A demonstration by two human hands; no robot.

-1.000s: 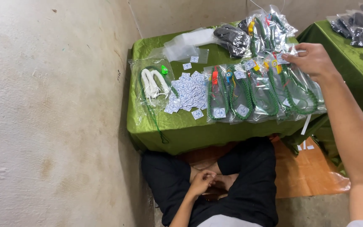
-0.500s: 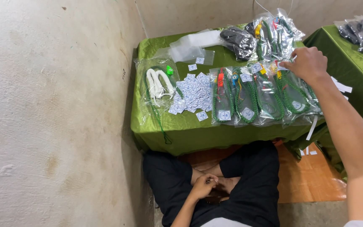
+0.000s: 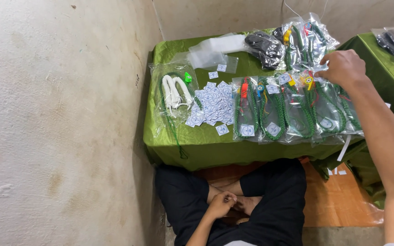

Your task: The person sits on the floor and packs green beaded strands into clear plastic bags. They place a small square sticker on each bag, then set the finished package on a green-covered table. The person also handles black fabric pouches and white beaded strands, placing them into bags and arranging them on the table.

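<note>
My right hand reaches over a low table with a green cloth. Its fingers are curled and pinch the top edge of a clear packet holding a green cord, one of a row of overlapping packets along the front of the table. Each packet shows a coloured clip and a small white label. My left hand rests loosely curled in my lap by my crossed legs in black trousers, holding nothing. A heap of small white labels lies left of the row.
A packet with white and green cords lies at the table's left end. Empty clear bags and bagged black items sit at the back. A second green table stands to the right. A rough wall is close on the left.
My right hand has stayed on the top of the packets, shifting only slightly toward me. The left hand has kept still in my lap.
</note>
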